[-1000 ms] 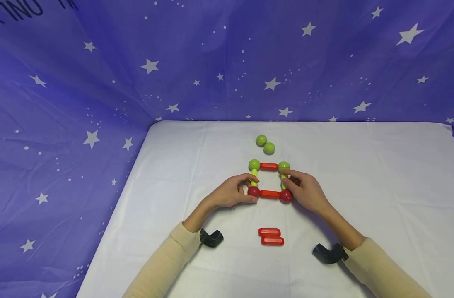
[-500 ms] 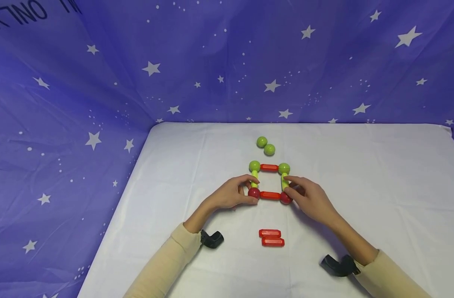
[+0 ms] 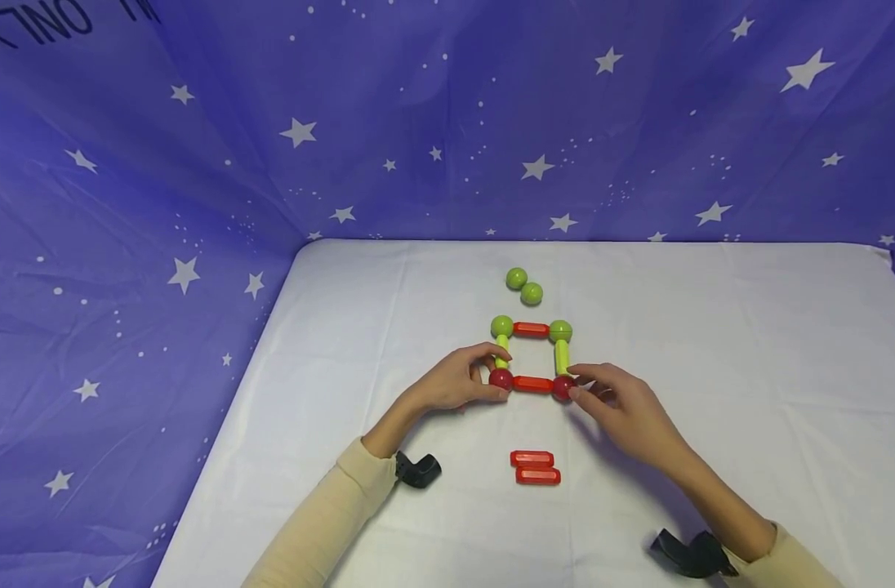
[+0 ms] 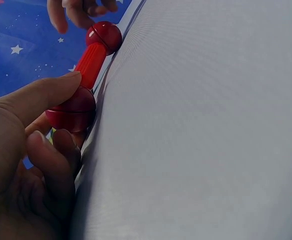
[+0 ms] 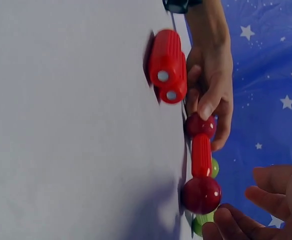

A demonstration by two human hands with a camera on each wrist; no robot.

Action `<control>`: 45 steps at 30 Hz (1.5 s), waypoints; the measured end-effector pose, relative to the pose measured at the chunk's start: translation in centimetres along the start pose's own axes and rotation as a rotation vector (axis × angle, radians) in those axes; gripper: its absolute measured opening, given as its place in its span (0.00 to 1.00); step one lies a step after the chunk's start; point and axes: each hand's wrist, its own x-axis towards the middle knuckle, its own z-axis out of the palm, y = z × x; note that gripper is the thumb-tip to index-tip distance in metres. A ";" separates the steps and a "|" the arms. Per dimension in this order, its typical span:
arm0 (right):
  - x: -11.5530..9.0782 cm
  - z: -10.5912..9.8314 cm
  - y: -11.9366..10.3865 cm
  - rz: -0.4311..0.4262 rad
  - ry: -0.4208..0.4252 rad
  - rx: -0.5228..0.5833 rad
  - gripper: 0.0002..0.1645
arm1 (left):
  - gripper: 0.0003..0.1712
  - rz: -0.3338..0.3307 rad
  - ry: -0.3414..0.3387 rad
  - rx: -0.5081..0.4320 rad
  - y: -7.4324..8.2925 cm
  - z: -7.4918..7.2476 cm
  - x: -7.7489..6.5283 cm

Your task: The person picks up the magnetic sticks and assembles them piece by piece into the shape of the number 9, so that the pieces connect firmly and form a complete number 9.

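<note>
A flat square of balls and rods lies on the white cloth. Its near corners are a left red ball (image 3: 501, 379) and a right red ball (image 3: 563, 388), joined by a red rod (image 3: 532, 384). Two green balls form the far corners, with another red rod (image 3: 532, 329) between them. Yellow-green rods (image 3: 562, 356) make the sides. My left hand (image 3: 450, 380) holds the left red ball between thumb and fingers. Beside the right red ball, my right hand (image 3: 631, 412) has its fingers loosely bent around nothing; the right wrist view shows them spread near that ball.
Two loose green balls (image 3: 532, 293) touch each other beyond the square. Nearer me lie two loose red rods (image 3: 538, 476), side by side, with pale round ends in the right wrist view. Purple star-printed cloth (image 3: 447, 122) hangs behind and at the left of the table.
My right hand has slid back from the right yellow-green rod toward me and to the right, letting go of it. My left hand and the square have stayed in place.
</note>
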 end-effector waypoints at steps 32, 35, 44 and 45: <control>-2.0 3.0 -1.0 -0.069 -0.296 0.164 0.12 | 0.29 0.012 0.016 0.019 -0.1 0.1 0.0; -2.0 3.3 -1.1 -0.076 -0.306 0.145 0.12 | 0.29 0.016 0.023 0.023 0.0 0.1 0.0; -2.1 3.4 -0.9 -0.078 -0.307 0.101 0.13 | 0.29 0.009 0.024 0.035 -0.1 0.1 0.1; -2.2 3.4 -0.9 -0.073 -0.304 0.095 0.13 | 0.29 0.008 0.023 0.032 0.0 0.1 0.1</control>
